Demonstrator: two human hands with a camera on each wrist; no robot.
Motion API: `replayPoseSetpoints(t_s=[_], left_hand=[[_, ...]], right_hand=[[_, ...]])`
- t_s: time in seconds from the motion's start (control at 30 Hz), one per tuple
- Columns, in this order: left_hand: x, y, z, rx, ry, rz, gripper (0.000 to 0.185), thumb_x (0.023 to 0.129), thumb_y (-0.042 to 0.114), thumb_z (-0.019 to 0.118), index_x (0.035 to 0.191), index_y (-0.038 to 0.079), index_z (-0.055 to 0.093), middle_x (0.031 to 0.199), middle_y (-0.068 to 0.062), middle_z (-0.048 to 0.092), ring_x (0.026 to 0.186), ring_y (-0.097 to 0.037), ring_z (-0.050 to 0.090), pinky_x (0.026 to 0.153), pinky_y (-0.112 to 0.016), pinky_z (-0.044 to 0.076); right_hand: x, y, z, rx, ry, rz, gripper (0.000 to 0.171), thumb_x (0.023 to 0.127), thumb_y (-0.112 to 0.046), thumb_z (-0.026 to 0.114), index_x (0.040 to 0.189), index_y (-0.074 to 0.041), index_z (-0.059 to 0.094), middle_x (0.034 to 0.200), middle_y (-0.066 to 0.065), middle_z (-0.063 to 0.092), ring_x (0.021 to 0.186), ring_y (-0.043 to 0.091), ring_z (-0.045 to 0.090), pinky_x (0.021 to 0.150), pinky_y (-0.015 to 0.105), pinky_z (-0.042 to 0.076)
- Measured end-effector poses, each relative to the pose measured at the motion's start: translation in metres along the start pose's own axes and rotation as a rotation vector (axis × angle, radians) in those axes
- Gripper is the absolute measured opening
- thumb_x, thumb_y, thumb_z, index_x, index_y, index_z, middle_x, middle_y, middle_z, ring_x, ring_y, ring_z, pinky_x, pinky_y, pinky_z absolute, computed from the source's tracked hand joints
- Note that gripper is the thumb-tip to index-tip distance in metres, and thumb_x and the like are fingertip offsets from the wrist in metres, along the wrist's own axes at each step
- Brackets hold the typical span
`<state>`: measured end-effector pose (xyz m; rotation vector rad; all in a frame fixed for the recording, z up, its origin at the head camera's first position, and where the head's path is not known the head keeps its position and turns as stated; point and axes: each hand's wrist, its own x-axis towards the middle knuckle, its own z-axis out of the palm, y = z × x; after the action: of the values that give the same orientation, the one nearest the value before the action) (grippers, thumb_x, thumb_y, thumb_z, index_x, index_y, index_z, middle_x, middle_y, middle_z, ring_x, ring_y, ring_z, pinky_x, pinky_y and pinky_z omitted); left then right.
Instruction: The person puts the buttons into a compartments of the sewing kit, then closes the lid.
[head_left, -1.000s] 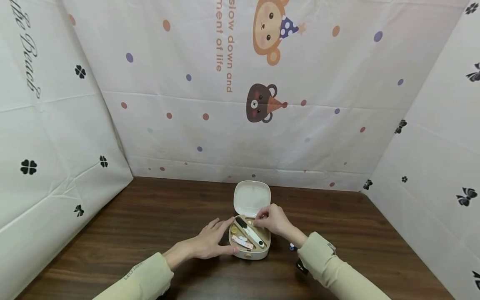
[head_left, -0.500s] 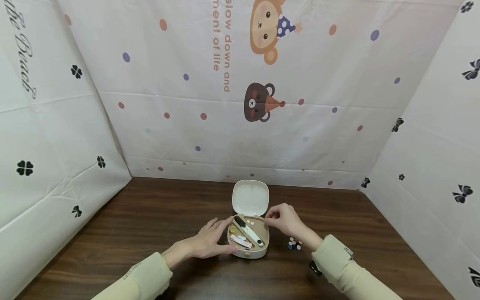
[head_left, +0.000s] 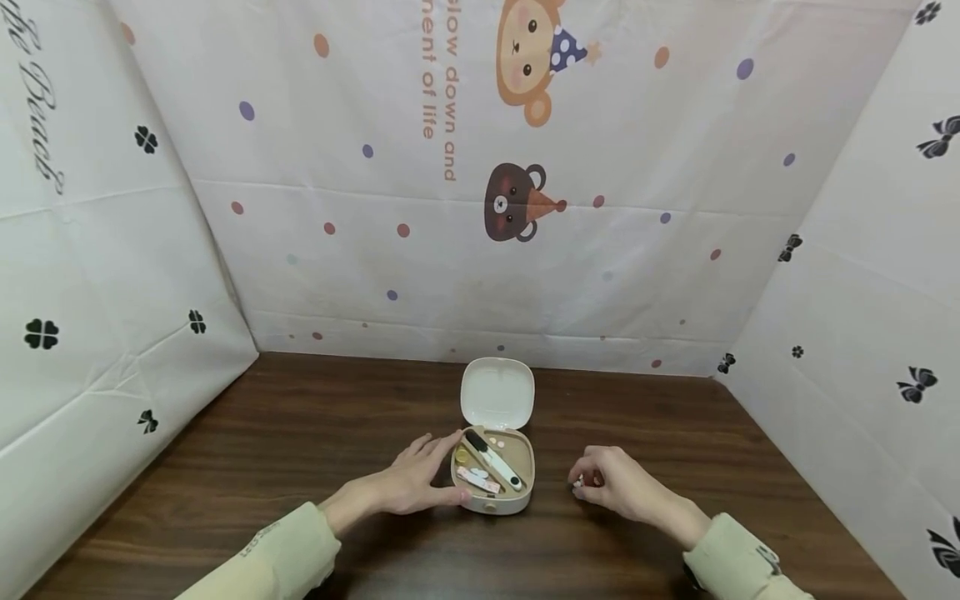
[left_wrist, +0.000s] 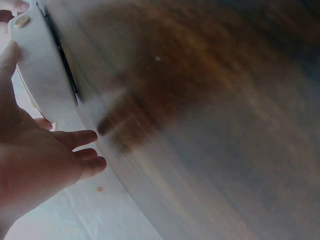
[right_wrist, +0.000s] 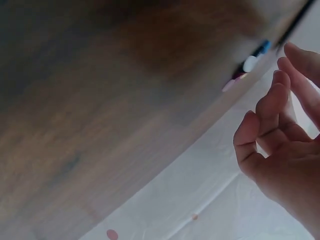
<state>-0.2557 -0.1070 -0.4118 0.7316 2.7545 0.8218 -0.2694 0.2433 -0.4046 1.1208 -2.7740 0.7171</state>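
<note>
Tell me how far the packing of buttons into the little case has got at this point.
Partly done: the open case already holds a few pale buttons beside its tools. In hand: the left hand steadies the case while the right hand reaches the loose buttons on the table. Left: those buttons, and the raised lid.

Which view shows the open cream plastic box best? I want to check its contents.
The head view: the open cream plastic box shows whole, lid up, small tools inside, left hand touching its side. The left wrist view shows only a blurred edge. The right wrist view shows none of it.
</note>
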Motion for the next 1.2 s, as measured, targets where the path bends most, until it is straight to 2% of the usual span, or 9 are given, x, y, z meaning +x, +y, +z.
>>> replayPoseSetpoints(t_s=[0.17,0.37,0.63,0.87,1.07,1.2], left_hand=[[0.000,0.000,-0.001,0.003,-0.002,0.001,0.091,0.087,0.062,0.058,0.154,0.014,0.021,0.156,-0.017,0.030,0.144,-0.049,0.017,0.112,-0.066,0.018],[0.000,0.001,0.000,-0.003,0.001,0.007,0.091,0.087,0.061,0.059,0.154,0.013,0.021,0.157,-0.017,0.030,0.144,-0.050,0.017,0.113,-0.065,0.017],[0.001,0.001,0.000,0.011,0.006,0.000,0.092,0.086,0.063,0.058,0.154,0.013,0.020,0.155,-0.018,0.031,0.144,-0.050,0.018,0.112,-0.065,0.018],[0.000,0.002,0.000,0.014,0.004,-0.004,0.092,0.086,0.063,0.058,0.154,0.013,0.021,0.155,-0.019,0.032,0.143,-0.050,0.019,0.111,-0.067,0.018],[0.000,0.001,0.000,0.007,-0.001,-0.006,0.092,0.086,0.063,0.058,0.154,0.014,0.020,0.156,-0.017,0.031,0.144,-0.049,0.018,0.112,-0.066,0.018],[0.000,0.001,0.000,0.002,-0.003,-0.009,0.092,0.086,0.063,0.058,0.155,0.014,0.020,0.157,-0.016,0.030,0.144,-0.049,0.017,0.113,-0.065,0.017]], right_hand=[[0.000,0.003,0.000,-0.019,-0.035,-0.026,0.012,0.081,-0.009,0.076,0.091,-0.015,0.075,0.077,-0.006,0.058,0.064,-0.004,0.045,0.056,0.015,0.041],[0.002,0.007,-0.001,-0.016,-0.089,0.001,0.010,0.082,-0.010,0.075,0.091,-0.015,0.075,0.082,-0.007,0.060,0.067,-0.005,0.048,0.058,0.016,0.044],[0.004,0.010,0.001,-0.042,-0.077,0.004,0.008,0.081,-0.012,0.076,0.084,-0.018,0.073,0.081,-0.008,0.059,0.066,-0.005,0.046,0.058,0.016,0.043],[0.004,0.009,0.006,-0.076,-0.020,-0.011,0.008,0.080,-0.013,0.077,0.080,-0.019,0.072,0.077,-0.009,0.056,0.065,-0.001,0.049,0.057,0.015,0.041],[0.008,0.006,0.006,-0.025,0.077,-0.035,0.010,0.079,-0.009,0.075,0.077,-0.018,0.072,0.077,-0.005,0.057,0.066,0.005,0.054,0.057,0.017,0.045],[0.011,0.006,0.005,-0.072,0.151,-0.085,0.013,0.078,-0.011,0.077,0.076,-0.022,0.071,0.083,-0.008,0.058,0.077,0.005,0.054,0.065,0.021,0.048]])
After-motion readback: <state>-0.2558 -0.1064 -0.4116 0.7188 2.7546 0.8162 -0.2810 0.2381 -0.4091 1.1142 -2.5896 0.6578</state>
